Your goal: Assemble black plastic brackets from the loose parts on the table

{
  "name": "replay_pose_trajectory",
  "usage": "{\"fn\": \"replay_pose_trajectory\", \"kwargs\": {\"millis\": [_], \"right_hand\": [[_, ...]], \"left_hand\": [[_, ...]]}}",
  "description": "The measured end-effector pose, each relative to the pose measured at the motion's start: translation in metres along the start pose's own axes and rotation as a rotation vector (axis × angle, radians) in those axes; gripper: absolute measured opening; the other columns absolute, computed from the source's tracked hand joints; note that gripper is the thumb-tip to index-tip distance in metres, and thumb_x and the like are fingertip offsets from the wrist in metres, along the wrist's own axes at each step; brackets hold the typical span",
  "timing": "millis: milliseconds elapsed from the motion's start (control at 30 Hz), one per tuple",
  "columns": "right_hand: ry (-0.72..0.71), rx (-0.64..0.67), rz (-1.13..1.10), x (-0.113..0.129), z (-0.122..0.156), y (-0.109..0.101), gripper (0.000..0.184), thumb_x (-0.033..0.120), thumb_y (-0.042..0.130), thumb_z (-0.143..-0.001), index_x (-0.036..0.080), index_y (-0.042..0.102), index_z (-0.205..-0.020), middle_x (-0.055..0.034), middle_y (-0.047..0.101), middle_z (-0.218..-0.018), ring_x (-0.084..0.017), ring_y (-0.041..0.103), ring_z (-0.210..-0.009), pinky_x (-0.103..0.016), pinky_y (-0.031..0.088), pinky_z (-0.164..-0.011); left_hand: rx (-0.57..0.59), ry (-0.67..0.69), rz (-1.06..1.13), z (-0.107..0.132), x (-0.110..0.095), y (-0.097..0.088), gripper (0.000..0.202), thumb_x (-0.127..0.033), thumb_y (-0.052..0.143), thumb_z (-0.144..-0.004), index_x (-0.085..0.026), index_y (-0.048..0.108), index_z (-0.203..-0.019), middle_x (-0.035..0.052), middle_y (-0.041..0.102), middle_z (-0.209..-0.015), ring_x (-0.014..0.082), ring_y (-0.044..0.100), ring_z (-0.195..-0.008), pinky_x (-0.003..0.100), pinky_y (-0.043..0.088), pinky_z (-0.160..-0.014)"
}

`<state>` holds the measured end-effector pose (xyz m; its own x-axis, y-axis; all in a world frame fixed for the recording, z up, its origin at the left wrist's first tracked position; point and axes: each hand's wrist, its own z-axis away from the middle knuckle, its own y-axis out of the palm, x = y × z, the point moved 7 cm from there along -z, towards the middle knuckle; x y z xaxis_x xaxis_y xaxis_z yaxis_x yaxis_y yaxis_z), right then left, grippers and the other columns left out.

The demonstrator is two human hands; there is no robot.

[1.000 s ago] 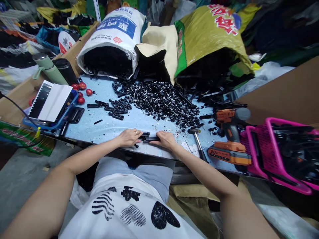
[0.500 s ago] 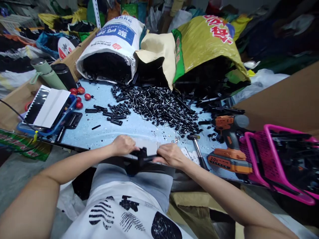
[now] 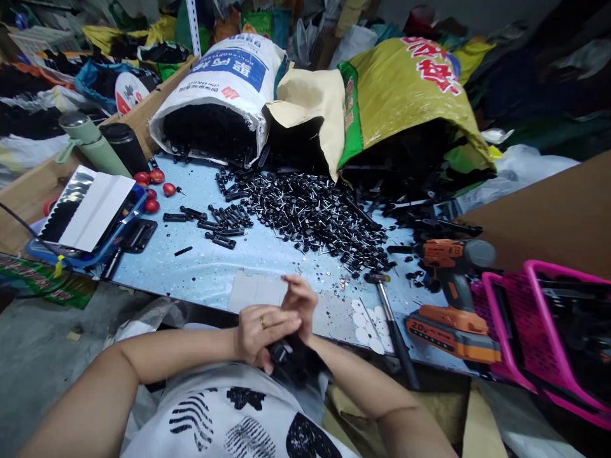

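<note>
My left hand (image 3: 265,327), with a ring on one finger, is closed around a black plastic part (image 3: 289,364) close to my lap. Its fingertips lie across the palm of my right hand (image 3: 302,308). That right hand is turned up on edge, its fingers raised and apart, and the black part lies against the base of its palm. The hands and motion blur hide some of the part's shape. Just beyond them, a grey board (image 3: 245,291) lies at the front edge of the blue worktop (image 3: 162,273).
Behind the hands is a heap of small black pieces with metal pins (image 3: 319,216). A hammer (image 3: 392,327), an orange cordless drill (image 3: 453,305) and a pink basket (image 3: 529,318) are at right. Open sacks (image 3: 405,89) line the back; a blue tray (image 3: 102,254) is at left.
My hands were apart on either side of the black part, each gripping it. They have come together nearer my body, and my right hand's fingers have opened upward.
</note>
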<state>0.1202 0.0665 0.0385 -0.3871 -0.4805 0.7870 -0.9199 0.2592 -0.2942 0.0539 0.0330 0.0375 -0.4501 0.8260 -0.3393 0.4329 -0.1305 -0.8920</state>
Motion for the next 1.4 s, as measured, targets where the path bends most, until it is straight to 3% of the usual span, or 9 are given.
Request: {"fn": "replay_pose_trajectory", "kwargs": {"millis": [133, 400, 533, 700, 867, 1000, 1167, 1300, 1400], "right_hand": [[-0.2, 0.136, 0.098, -0.051, -0.096, 0.012, 0.04, 0.049, 0.022, -0.09, 0.025, 0.048, -0.108, -0.0117, 0.054, -0.111, -0.027, 0.05, -0.11, -0.049, 0.04, -0.091], [-0.193, 0.466, 0.824, -0.17, -0.322, 0.051, 0.037, 0.035, 0.038, -0.092, 0.012, 0.053, -0.116, -0.0147, 0.057, -0.116, -0.028, 0.047, -0.108, -0.041, 0.038, -0.093], [-0.129, 0.665, 1.052, -0.215, -0.371, 0.083, 0.038, 0.026, 0.041, -0.088, 0.013, 0.051, -0.122, -0.0154, 0.055, -0.12, -0.029, 0.045, -0.111, -0.043, 0.039, -0.089], [-0.043, 0.837, 1.205, -0.264, -0.403, 0.111, 0.041, 0.017, 0.043, -0.084, 0.017, 0.052, -0.124, -0.0143, 0.054, -0.123, -0.029, 0.044, -0.114, -0.044, 0.04, -0.088], [-0.018, 0.85, 1.274, -0.28, -0.413, 0.125, 0.039, 0.021, 0.049, -0.082, 0.015, 0.053, -0.121, -0.0173, 0.052, -0.124, -0.03, 0.045, -0.115, -0.044, 0.04, -0.088], [-0.081, 0.806, 1.209, -0.26, -0.41, 0.124, 0.041, 0.025, 0.057, -0.08, 0.01, 0.052, -0.118, -0.0186, 0.059, -0.112, -0.029, 0.052, -0.106, -0.044, 0.038, -0.088], [-0.102, 0.61, 0.661, -0.192, -0.39, 0.09, 0.046, 0.042, 0.06, -0.081, 0.013, 0.055, -0.115, -0.0128, 0.063, -0.107, -0.025, 0.058, -0.098, -0.042, 0.041, -0.088], [0.053, 0.751, 0.137, -0.128, -0.304, 0.059, 0.051, 0.046, 0.056, -0.082, 0.016, 0.052, -0.124, -0.0072, 0.065, -0.101, -0.019, 0.06, -0.089, -0.036, 0.048, -0.08], [-0.1, 1.063, 0.065, -0.077, -0.194, 0.048, 0.045, 0.038, 0.061, -0.081, 0.021, 0.054, -0.122, -0.0082, 0.061, -0.116, -0.019, 0.056, -0.101, -0.037, 0.045, -0.087]], "left_hand": [[-0.133, -0.121, -0.171, -0.024, 0.059, -0.005, 0.085, -0.077, 0.013, -0.079, -0.021, 0.052, -0.129, 0.0161, 0.062, -0.107, 0.0249, 0.06, -0.093, 0.037, 0.048, -0.077], [0.087, -0.399, -0.413, -0.082, 0.176, 0.005, 0.072, -0.064, 0.039, -0.084, -0.012, 0.044, -0.135, 0.0183, 0.06, -0.104, 0.0288, 0.055, -0.096, 0.035, 0.043, -0.077], [-0.062, -0.572, -0.375, -0.095, 0.23, -0.037, 0.061, -0.056, 0.037, -0.09, -0.012, 0.043, -0.132, 0.0161, 0.056, -0.116, 0.0282, 0.051, -0.107, 0.039, 0.039, -0.089], [-0.266, -1.195, -0.33, -0.066, 0.365, -0.1, 0.047, -0.04, 0.043, -0.09, -0.002, 0.049, -0.118, 0.0217, 0.058, -0.111, 0.0291, 0.055, -0.104, 0.034, 0.044, -0.082], [-0.148, -1.486, -0.155, -0.049, 0.451, -0.096, 0.039, -0.035, 0.057, -0.08, -0.005, 0.06, -0.105, 0.0227, 0.063, -0.107, 0.0309, 0.059, -0.103, 0.036, 0.045, -0.085], [-0.162, -1.488, -0.145, -0.04, 0.45, -0.097, 0.026, -0.023, 0.06, -0.076, -0.007, 0.063, -0.096, 0.0215, 0.063, -0.105, 0.0312, 0.059, -0.102, 0.037, 0.046, -0.084], [-0.602, -1.111, -0.231, -0.03, 0.397, -0.137, 0.028, -0.025, 0.056, -0.081, -0.007, 0.054, -0.103, 0.0194, 0.06, -0.106, 0.029, 0.055, -0.106, 0.04, 0.042, -0.092], [-0.841, -0.784, 0.104, -0.017, 0.332, -0.139, 0.028, -0.035, 0.052, -0.086, -0.015, 0.049, -0.105, 0.0073, 0.062, -0.091, 0.0189, 0.061, -0.086, 0.032, 0.047, -0.081], [-0.667, -0.685, 0.304, -0.013, 0.274, -0.111, 0.033, -0.041, 0.054, -0.084, -0.018, 0.049, -0.107, 0.0026, 0.061, -0.085, 0.0145, 0.06, -0.069, 0.027, 0.047, -0.07]]}}
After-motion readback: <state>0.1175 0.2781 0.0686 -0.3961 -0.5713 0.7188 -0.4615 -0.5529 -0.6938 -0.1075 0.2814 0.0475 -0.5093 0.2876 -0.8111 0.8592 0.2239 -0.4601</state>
